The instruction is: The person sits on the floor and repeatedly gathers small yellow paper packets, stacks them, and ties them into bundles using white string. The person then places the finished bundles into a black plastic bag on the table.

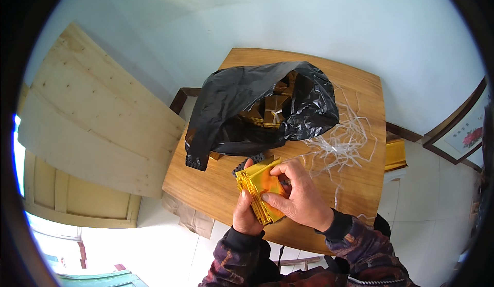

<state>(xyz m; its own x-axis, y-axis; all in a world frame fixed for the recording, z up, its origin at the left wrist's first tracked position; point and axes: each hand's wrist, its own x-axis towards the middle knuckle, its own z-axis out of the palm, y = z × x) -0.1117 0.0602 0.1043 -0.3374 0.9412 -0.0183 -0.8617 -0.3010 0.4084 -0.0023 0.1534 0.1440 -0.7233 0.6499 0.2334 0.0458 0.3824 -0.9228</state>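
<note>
A stack of shiny gold foil paper pieces (249, 197) is held over the table's near edge, its layered edges turned toward the left. My left hand (246, 216) is closed around the stack's left side, thumb in front. My right hand (303, 199) grips it from the right, with thumb and index finger pressing on its gold face. Just beyond my hands sits a black plastic bag (226, 104), its mouth gaping. Inside it lie several gold paper bundles (272, 107), one tied with pale string. A dark, bumpy object (239, 169) shows partly behind the stack.
A tangle of white plastic string (342, 145) spreads over the right of the wooden table (193, 192). Plywood (92, 112) leans at left. On the right are a gold item (395, 154) low beside the table and a framed picture (463, 130). Brown cardboard (188, 216) lies on the floor.
</note>
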